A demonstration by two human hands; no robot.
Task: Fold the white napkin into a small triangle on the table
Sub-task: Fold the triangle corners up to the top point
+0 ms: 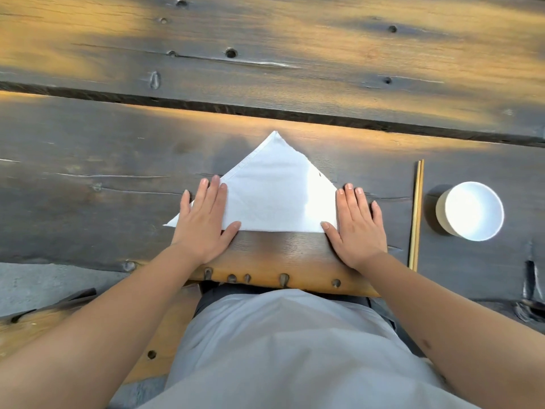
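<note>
The white napkin (pixel 274 190) lies flat on the dark wooden table (pixel 88 202) as a triangle, its point away from me and its long edge toward me. My left hand (pixel 203 221) rests palm down on the napkin's left corner, fingers straight and close together. My right hand (pixel 358 225) lies flat over the right corner in the same way, hiding that corner. Neither hand grips the cloth; both press on it from above.
A pair of wooden chopsticks (pixel 416 214) lies lengthwise just right of my right hand. A white bowl (pixel 472 211) stands further right. A dark gap between planks (pixel 265 112) runs across beyond the napkin. The table's near edge (pixel 280 280) is by my waist.
</note>
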